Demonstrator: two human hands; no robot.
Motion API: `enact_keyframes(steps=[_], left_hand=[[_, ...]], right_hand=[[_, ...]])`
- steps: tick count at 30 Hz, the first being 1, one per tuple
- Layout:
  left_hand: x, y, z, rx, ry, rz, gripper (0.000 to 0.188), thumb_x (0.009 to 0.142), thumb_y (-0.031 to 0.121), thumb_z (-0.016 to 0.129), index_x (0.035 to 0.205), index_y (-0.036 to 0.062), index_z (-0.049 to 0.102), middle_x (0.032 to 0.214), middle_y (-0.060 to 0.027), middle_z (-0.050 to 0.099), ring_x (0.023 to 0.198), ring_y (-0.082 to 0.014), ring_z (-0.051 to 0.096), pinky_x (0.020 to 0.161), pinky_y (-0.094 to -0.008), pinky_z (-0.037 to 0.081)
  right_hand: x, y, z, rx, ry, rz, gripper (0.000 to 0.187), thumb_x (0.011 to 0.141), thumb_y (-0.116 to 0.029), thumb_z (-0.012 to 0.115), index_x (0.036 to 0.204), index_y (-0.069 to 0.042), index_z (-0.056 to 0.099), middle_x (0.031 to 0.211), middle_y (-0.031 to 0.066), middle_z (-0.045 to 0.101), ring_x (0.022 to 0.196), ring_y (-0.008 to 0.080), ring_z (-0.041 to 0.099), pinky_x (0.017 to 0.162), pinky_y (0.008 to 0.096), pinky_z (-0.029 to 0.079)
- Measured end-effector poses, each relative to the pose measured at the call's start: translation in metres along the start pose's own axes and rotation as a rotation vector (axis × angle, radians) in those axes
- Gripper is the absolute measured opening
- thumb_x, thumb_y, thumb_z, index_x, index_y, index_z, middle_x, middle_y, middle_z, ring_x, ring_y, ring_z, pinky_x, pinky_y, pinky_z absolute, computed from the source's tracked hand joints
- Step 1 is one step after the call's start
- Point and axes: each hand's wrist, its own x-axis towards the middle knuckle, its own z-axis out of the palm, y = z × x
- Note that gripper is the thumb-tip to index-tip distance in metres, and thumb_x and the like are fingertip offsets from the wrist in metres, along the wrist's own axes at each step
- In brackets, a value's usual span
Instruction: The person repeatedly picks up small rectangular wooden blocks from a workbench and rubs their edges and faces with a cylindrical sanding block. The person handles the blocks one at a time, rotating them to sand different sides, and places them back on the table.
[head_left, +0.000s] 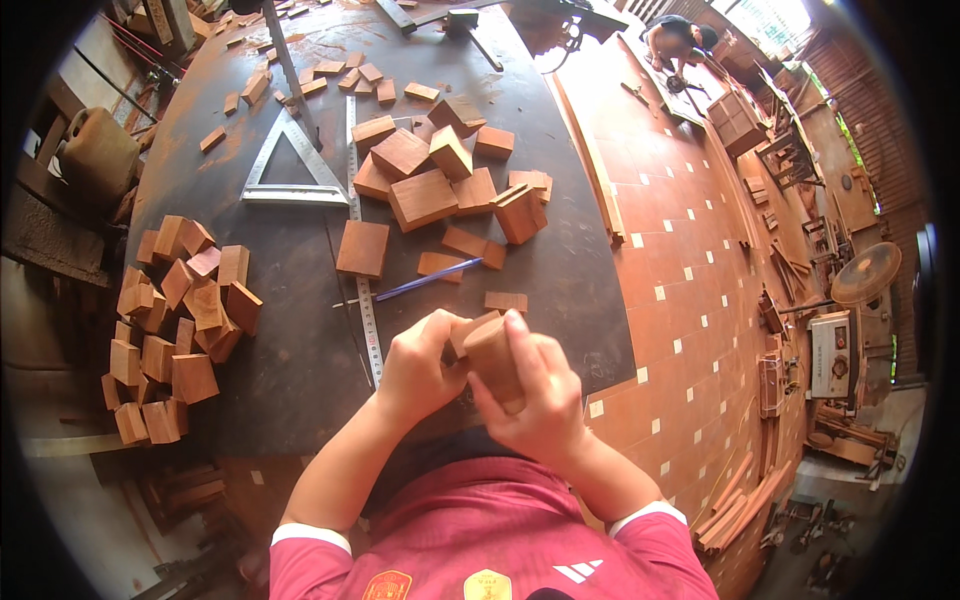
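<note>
Close to my body, at the near edge of the dark table, my right hand (pixel 540 395) grips a brown wooden piece with rounded sides (pixel 496 368), its end tilted up. Right beside it, my left hand (pixel 418 365) is closed with its fingers on a smaller wooden block (pixel 463 337), which is partly hidden behind the fingers and the rounded piece. Just beyond my hands lie a small wooden block (pixel 506 301) and a blue pen (pixel 428 279). A steel ruler (pixel 366 318) runs away from me past my left hand.
Wooden blocks (pixel 425 200) are heaped mid-table, and another group (pixel 190 320) stands at the left. A metal triangle square (pixel 293 193) lies by the ruler. Smaller offcuts (pixel 420 92) are scattered farther back. Right of the table, a tiled floor (pixel 680 300) stretches toward another person (pixel 672 42).
</note>
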Motion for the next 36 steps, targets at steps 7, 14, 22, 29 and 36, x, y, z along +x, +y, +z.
enact_keyframes(steps=[7, 14, 22, 29, 36], left_hand=[[-0.002, 0.002, 0.002, 0.026, 0.028, 0.068, 0.032, 0.081, 0.009, 0.089, 0.103, 0.0027, 0.066, 0.090, -0.0180, 0.070, 0.080, -0.0392, 0.072, 0.068, -0.0433, 0.058], [0.000, 0.004, 0.002, 0.034, 0.021, 0.068, 0.029, 0.082, 0.010, 0.088, 0.097, 0.0033, 0.065, 0.088, -0.0174, 0.069, 0.078, -0.0383, 0.072, 0.067, -0.0429, 0.058], [-0.001, 0.005, 0.003, 0.061, 0.035, 0.063, 0.026, 0.079, 0.006, 0.087, 0.092, 0.0033, 0.065, 0.083, -0.0165, 0.066, 0.075, -0.0378, 0.069, 0.067, -0.0434, 0.057], [0.000, 0.002, 0.003, 0.055, 0.025, 0.074, 0.028, 0.075, 0.006, 0.089, 0.091, 0.0032, 0.065, 0.082, -0.0162, 0.066, 0.073, -0.0373, 0.068, 0.066, -0.0428, 0.057], [-0.001, -0.002, 0.004, 0.051, 0.027, 0.096, 0.028, 0.077, 0.008, 0.088, 0.089, 0.0034, 0.064, 0.080, -0.0160, 0.065, 0.072, -0.0369, 0.067, 0.065, -0.0428, 0.056]], right_hand=[[0.009, 0.017, -0.014, -0.087, -0.029, 0.069, 0.077, 0.083, -0.010, 0.087, 0.150, 0.008, 0.053, 0.106, 0.0238, 0.070, 0.087, 0.0375, 0.071, 0.075, 0.0435, 0.061], [-0.001, 0.011, -0.005, 0.060, 0.075, 0.209, 0.072, 0.080, -0.012, 0.091, 0.141, 0.006, 0.057, 0.109, 0.0257, 0.072, 0.092, 0.0404, 0.075, 0.078, 0.0447, 0.064], [0.009, 0.016, -0.015, -0.053, 0.017, 0.061, 0.071, 0.080, -0.012, 0.092, 0.139, 0.007, 0.058, 0.105, 0.0244, 0.072, 0.089, 0.0410, 0.074, 0.078, 0.0442, 0.063], [0.006, 0.010, -0.013, 0.014, -0.025, 0.026, 0.072, 0.078, -0.011, 0.093, 0.138, 0.010, 0.061, 0.113, 0.0275, 0.073, 0.095, 0.0415, 0.075, 0.082, 0.0444, 0.063], [0.008, 0.007, -0.011, -0.011, -0.010, -0.080, 0.073, 0.078, -0.010, 0.093, 0.140, 0.011, 0.059, 0.108, 0.0263, 0.072, 0.089, 0.0417, 0.074, 0.078, 0.0443, 0.062]])
